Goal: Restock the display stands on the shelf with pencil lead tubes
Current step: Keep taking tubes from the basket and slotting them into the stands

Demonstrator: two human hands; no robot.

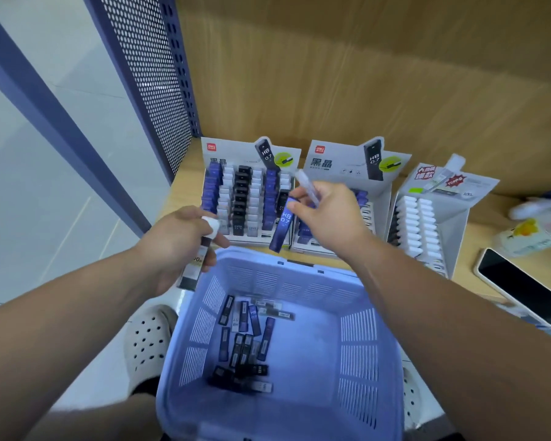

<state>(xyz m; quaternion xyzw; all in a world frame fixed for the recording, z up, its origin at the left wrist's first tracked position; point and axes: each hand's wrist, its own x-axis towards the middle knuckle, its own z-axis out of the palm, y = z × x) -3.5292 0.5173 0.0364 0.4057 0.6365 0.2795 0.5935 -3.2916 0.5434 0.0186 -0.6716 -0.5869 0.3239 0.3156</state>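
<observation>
— Where are my hands?
— My left hand [178,240] curls round a dark tube [193,275] with a white cap, over the basket's [299,281] far left corner. My right hand [328,214] pinches a blue tube [282,227] and a clear tube [306,186] before the left stand [233,151] and middle stand [337,167].
— Room to move?
— The basket rim sits close under the shelf's [477,233] front edge, loose tubes [245,342] on its floor. A perforated panel [153,74] walls the left. The right stand [442,211] and a phone [519,288] lie rightward, apart from both hands.
</observation>
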